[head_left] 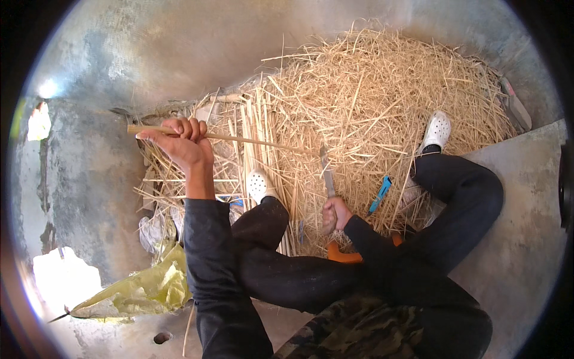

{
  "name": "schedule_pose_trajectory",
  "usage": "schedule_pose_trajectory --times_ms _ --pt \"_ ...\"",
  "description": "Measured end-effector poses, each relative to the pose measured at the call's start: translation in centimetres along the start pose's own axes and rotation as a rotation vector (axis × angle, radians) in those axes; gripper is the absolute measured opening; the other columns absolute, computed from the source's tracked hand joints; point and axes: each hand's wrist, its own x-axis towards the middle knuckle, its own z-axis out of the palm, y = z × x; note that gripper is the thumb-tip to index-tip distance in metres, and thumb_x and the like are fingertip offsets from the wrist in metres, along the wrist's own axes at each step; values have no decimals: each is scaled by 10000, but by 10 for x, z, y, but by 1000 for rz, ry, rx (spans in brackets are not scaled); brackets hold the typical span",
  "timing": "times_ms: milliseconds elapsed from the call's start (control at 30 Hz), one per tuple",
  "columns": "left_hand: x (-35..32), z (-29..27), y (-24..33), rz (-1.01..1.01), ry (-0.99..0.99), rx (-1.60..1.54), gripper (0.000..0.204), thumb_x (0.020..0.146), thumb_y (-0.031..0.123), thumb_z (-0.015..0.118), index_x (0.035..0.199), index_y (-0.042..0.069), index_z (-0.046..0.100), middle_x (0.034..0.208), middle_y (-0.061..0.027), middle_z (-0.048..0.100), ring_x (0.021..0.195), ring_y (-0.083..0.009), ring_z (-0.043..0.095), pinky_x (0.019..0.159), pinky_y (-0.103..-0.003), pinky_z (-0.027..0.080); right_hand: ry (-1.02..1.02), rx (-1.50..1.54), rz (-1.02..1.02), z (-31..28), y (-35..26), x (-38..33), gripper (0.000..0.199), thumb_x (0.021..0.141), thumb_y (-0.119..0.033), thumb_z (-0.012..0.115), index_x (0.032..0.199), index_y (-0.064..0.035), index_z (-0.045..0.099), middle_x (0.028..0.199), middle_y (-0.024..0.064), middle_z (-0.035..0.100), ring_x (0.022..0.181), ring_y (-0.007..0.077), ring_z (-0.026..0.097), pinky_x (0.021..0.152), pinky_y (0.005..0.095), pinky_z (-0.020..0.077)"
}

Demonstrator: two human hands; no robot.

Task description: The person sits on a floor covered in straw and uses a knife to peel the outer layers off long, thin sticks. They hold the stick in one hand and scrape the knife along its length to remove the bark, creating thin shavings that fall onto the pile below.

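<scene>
My left hand point(186, 146) is closed around a long, thin bamboo strip point(245, 140). The strip runs roughly level from beyond my thumb toward the heap of shavings, its thin end above the pale litter. Lower and to the right, my right hand point(336, 214) grips a knife point(327, 172), its long blade pointing away from me. The knife's handle is mostly hidden in my fist. The blade and the strip are apart. On the shavings right of my right hand lies a blue box cutter point(380, 194).
A big heap of straw-like shavings point(382, 84) spreads against the concrete wall point(197, 48). Several long split strips point(260, 125) lie left of it. My feet wear white clogs point(438, 128). A yellowish sack point(143, 287) lies at lower left, and an orange object point(344, 253) sits between my legs.
</scene>
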Motion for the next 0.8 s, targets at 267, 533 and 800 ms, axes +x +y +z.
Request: schedule_pose_trajectory --times_ms 267,533,800 --pt "-9 9 -10 8 39 18 670 799 778 234 612 136 272 510 24 196 456 -114 192 433 -246 162 260 -908 -373 130 50 -35 126 733 -117 547 657 -40 484 534 51 490 484 194 538 492 351 452" --pt "2 5 -4 34 212 63 677 788 790 250 616 136 273 497 25 204 446 -107 180 425 -246 174 954 -1322 -497 -74 21 27 201 783 -150 541 636 -15 514 533 92 502 481 250 509 487 404 414" --pt "0 -7 15 22 70 2 678 784 798 255 589 149 230 505 27 163 465 -107 151 436 -251 146 301 -394 -131 5 5 4 134 774 -99 487 649 -69 452 508 31 432 390 163 391 423 352 398"
